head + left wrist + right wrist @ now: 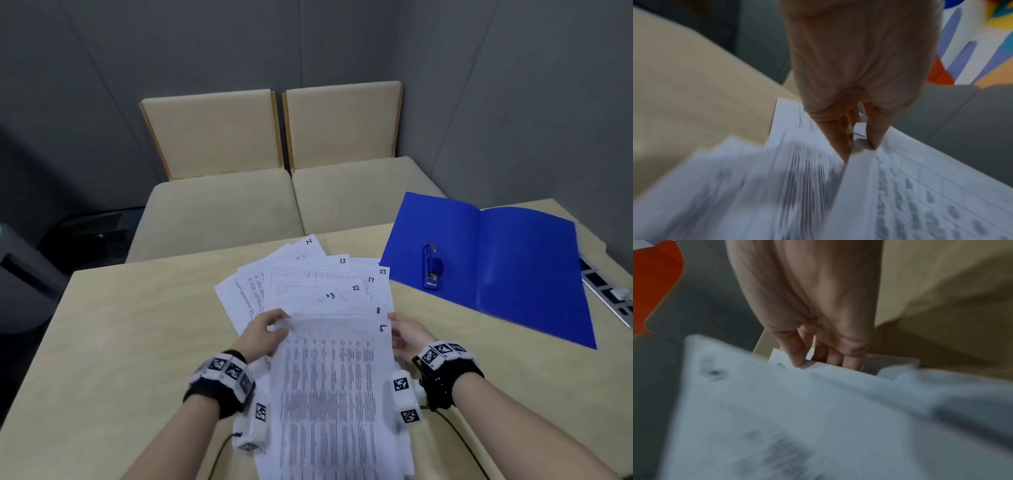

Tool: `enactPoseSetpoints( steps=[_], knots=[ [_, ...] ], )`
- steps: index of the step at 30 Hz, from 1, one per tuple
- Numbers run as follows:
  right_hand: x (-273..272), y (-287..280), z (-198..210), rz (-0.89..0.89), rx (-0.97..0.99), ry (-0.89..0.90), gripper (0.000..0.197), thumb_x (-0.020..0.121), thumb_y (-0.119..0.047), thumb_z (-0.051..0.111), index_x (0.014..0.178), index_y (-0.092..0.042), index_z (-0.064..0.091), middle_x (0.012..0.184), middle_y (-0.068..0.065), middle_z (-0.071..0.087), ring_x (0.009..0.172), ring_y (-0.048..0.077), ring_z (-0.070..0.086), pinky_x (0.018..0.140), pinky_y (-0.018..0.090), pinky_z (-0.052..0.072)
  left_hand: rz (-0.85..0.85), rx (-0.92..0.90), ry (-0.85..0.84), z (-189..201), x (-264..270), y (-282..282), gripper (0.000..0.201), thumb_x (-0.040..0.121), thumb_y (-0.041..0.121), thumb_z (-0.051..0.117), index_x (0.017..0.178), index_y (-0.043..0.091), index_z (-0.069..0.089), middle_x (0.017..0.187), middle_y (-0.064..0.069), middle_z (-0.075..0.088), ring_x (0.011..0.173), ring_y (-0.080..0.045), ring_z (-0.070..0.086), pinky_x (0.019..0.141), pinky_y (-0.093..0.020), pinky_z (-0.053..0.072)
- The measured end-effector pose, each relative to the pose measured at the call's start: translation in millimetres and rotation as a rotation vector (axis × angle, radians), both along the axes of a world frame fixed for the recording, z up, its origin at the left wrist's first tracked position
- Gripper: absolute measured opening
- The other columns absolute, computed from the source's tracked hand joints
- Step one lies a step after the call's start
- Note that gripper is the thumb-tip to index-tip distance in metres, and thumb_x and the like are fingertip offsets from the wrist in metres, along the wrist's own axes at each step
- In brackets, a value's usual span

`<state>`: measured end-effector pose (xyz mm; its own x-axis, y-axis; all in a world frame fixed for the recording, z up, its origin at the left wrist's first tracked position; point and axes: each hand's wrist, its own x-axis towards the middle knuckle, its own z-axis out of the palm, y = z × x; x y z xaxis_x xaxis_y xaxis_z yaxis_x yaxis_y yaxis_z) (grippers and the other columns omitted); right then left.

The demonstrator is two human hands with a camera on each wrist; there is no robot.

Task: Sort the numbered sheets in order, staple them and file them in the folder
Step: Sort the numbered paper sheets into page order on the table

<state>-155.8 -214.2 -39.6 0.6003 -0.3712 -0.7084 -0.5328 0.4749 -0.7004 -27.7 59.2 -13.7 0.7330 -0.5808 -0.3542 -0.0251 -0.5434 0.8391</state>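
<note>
A fan of white numbered sheets point(308, 287) is held above the table's near middle, with handwritten numbers such as 14, 13, 23, 17, 22, 8 showing at their top right corners. The front sheet point(329, 387), marked 5, is a printed table. My left hand point(270, 329) pinches the sheets point(890, 186) at their left edge, thumb on top. My right hand point(404, 334) grips the sheets point(818, 402) at the right edge near the 5. An open blue folder point(513, 267) lies at the right on the table, with a blue stapler point(432, 267) on its left leaf.
The light wooden table point(137, 325) runs left and right of the sheets. Two beige padded chairs point(274, 154) stand behind its far edge. A flat grey device point(609, 294) lies at the right edge beside the folder. Grey walls close in behind.
</note>
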Motion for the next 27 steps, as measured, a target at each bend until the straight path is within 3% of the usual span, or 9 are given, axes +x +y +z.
enactPoseSetpoints(
  steps=[4, 8, 10, 12, 14, 16, 18, 23, 27],
  knots=[
    [0, 0, -15, -0.072, 0.094, -0.012, 0.004, 0.088, -0.007, 0.056, 0.091, -0.007, 0.059, 0.057, 0.001, 0.043, 0.049, 0.013, 0.034, 0.051, 0.024, 0.028, 0.018, 0.091, -0.026, -23, -21, -15, 0.020, 0.092, 0.008, 0.049, 0.084, 0.025, 0.054, 0.067, -0.003, 0.057, 0.047, -0.020, 0.049, 0.053, -0.028, 0.045],
    [-4, 3, -13, -0.059, 0.304, -0.110, 0.035, 0.088, -0.053, 0.056, 0.085, -0.018, 0.059, 0.050, -0.004, 0.047, 0.050, 0.014, 0.051, 0.055, 0.028, 0.037, 0.072, 0.202, -0.128, -35, -24, -22, 0.020, 0.091, 0.009, 0.049, 0.108, 0.010, 0.060, 0.105, -0.011, 0.066, 0.090, -0.027, 0.060, 0.079, -0.028, 0.044],
    [-7, 8, -7, 0.116, 0.160, -0.088, 0.033, 0.088, -0.038, 0.063, 0.107, -0.011, 0.064, 0.085, 0.009, 0.072, 0.080, 0.025, 0.069, 0.072, 0.038, 0.051, 0.063, 0.234, -0.118, -35, -23, -23, 0.023, 0.091, 0.009, 0.049, 0.112, 0.008, 0.060, 0.109, -0.011, 0.065, 0.094, -0.027, 0.060, 0.080, -0.027, 0.043],
    [-6, 11, -12, 0.175, -0.091, -0.017, 0.037, 0.082, 0.000, 0.067, 0.117, 0.002, 0.054, 0.115, 0.024, 0.064, 0.100, 0.034, 0.065, 0.087, 0.044, 0.052, 0.088, 0.249, -0.130, -33, -23, -26, 0.019, 0.092, 0.015, 0.050, 0.107, 0.010, 0.060, 0.104, -0.010, 0.068, 0.085, -0.024, 0.061, 0.075, -0.026, 0.045],
    [-5, 10, -19, 0.228, -0.302, 0.075, 0.037, 0.078, 0.016, 0.057, 0.114, 0.005, 0.053, 0.115, 0.026, 0.063, 0.103, 0.035, 0.062, 0.095, 0.047, 0.049, 0.243, 0.299, -0.245, -30, -20, -28, 0.018, 0.095, 0.023, 0.046, 0.102, 0.014, 0.060, 0.099, -0.007, 0.066, 0.085, -0.023, 0.062, 0.072, -0.030, 0.049],
    [-3, 10, -23, 0.323, -0.417, 0.108, 0.034, 0.078, 0.015, 0.051, 0.108, -0.001, 0.055, 0.110, 0.019, 0.064, 0.103, 0.031, 0.061, 0.095, 0.039, 0.048, 0.356, 0.451, -0.471, -30, -11, -25, 0.020, 0.095, 0.017, 0.042, 0.108, 0.016, 0.058, 0.111, -0.007, 0.058, 0.101, -0.025, 0.053, 0.079, -0.037, 0.046],
    [-4, 6, -29, 0.418, -0.524, 0.155, 0.034, 0.077, 0.011, 0.049, 0.108, -0.003, 0.053, 0.110, 0.016, 0.062, 0.103, 0.031, 0.059, 0.090, 0.034, 0.047, 0.256, 0.612, -0.582, -34, -1, -20, 0.030, 0.093, 0.013, 0.044, 0.121, 0.017, 0.051, 0.123, -0.008, 0.049, 0.111, -0.028, 0.045, 0.086, -0.038, 0.040],
    [-9, -2, -39, 0.474, -0.587, 0.198, 0.041, 0.074, 0.007, 0.051, 0.113, -0.005, 0.054, 0.113, 0.013, 0.063, 0.106, 0.031, 0.059, 0.093, 0.038, 0.048, -0.037, 0.705, -0.455, -41, 16, -8, 0.055, 0.085, 0.048, 0.060, 0.128, 0.020, 0.041, 0.128, -0.005, 0.042, 0.119, -0.026, 0.042, 0.094, -0.040, 0.040],
    [-10, -3, -28, 0.414, -0.538, 0.175, 0.038, 0.074, 0.011, 0.056, 0.109, -0.004, 0.057, 0.113, 0.014, 0.065, 0.108, 0.030, 0.061, 0.098, 0.042, 0.048, 0.067, 0.638, -0.444, -35, 21, -4, 0.030, 0.080, 0.037, 0.065, 0.102, 0.022, 0.051, 0.100, 0.002, 0.057, 0.104, -0.022, 0.054, 0.088, -0.036, 0.037]
  ],
)
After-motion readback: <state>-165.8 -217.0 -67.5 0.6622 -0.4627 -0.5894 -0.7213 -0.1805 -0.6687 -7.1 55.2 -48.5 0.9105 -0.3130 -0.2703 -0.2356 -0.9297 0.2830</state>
